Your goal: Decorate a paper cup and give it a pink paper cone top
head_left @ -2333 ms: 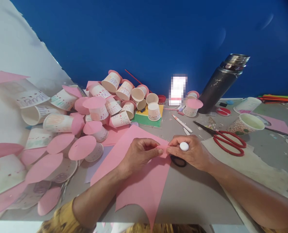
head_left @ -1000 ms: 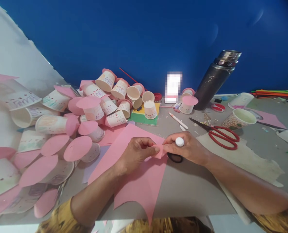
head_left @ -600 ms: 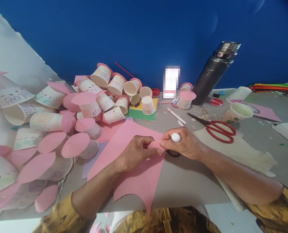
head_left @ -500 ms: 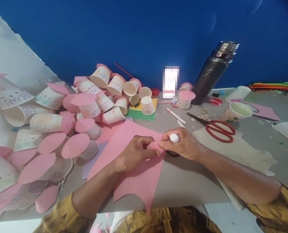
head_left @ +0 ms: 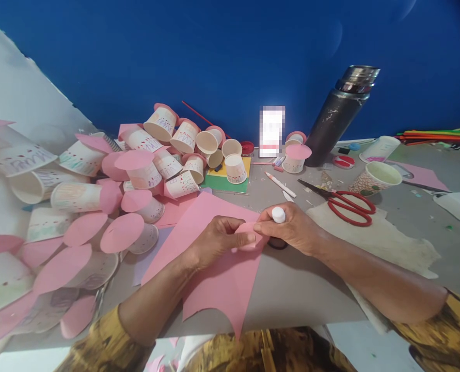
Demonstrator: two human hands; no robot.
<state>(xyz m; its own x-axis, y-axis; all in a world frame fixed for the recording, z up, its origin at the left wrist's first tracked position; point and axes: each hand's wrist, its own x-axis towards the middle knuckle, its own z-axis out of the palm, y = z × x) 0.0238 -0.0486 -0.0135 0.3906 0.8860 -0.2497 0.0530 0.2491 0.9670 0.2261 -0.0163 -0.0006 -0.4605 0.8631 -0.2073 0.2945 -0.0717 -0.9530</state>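
My left hand (head_left: 220,240) pinches a small pink paper piece (head_left: 248,227) between thumb and fingers. The right end of the same piece is gripped by my right hand (head_left: 291,227), thumb on top. A round white cap (head_left: 278,214) sticks up from my right hand; whatever it belongs to is hidden in the fingers. Below both hands lies a large pink paper sheet (head_left: 214,284) with curved cut-outs along its front edge. Part of a black loop (head_left: 278,244) shows under my right hand, its kind unclear.
Many paper cups with pink discs (head_left: 139,170) crowd the left side. Red-handled scissors (head_left: 351,208) lie on a pale cloth (head_left: 384,243) at right. A dark flask (head_left: 338,119), a patterned cup (head_left: 375,180), a white marker (head_left: 281,185) and a phone (head_left: 271,132) stand or lie farther back.
Both hands keep hold of the small paper piece. It has tilted slightly, and my left thumb has shifted a little upward on it. The view has moved very slightly.
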